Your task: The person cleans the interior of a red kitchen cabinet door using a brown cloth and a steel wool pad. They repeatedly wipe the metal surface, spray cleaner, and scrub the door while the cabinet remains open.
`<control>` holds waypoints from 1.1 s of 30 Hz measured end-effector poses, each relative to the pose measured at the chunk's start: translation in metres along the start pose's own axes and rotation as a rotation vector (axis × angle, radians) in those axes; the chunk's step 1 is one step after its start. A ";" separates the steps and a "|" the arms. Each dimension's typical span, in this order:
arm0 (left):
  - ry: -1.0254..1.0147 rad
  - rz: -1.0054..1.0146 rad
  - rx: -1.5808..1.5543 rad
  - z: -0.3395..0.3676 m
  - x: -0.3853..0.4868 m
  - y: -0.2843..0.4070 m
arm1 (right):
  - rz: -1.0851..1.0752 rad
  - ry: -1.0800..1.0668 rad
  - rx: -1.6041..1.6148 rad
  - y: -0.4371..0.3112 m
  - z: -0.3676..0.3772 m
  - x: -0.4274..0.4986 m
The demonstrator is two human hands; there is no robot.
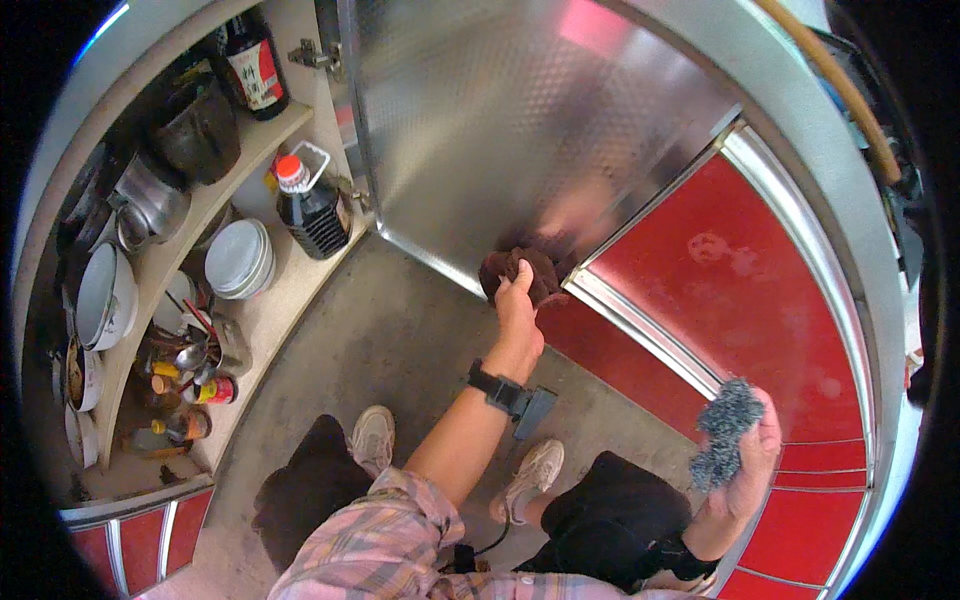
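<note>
A dark brown cloth (499, 274) is bunched in my left hand (520, 307), which presses it near the lower corner of an open cabinet door's shiny metal inner face (465, 135). My right hand (754, 457) grips a grey, fluffy scrubbing pad (726, 431) in front of the red cabinet front (750, 285). Part of the cloth is hidden behind the left fingers. Both wrists wear black straps.
At left, open shelves hold a dark bottle with a red cap (315, 214), stacked white lidded tubs (240, 259), bowls (105, 296), a metal jug (154, 199), a utensil holder (234, 345) and small jars. A metal edge trim (645, 334) borders the red panel.
</note>
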State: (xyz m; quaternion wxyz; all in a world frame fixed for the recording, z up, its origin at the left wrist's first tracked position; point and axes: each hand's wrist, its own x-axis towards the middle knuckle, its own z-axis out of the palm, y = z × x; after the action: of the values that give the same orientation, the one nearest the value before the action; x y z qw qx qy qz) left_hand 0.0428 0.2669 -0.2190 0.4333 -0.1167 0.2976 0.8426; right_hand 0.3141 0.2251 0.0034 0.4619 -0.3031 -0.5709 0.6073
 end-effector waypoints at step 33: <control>0.086 -0.267 0.483 -0.018 -0.011 0.111 | 0.176 -0.105 0.112 0.011 0.058 -0.008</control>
State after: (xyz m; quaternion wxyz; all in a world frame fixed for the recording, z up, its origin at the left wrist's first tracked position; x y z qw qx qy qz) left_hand -0.0409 0.1989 -0.1837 0.5427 -0.0838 0.4898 0.6771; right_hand 0.2633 0.1950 0.0012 0.3926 -0.2936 -0.5306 0.6914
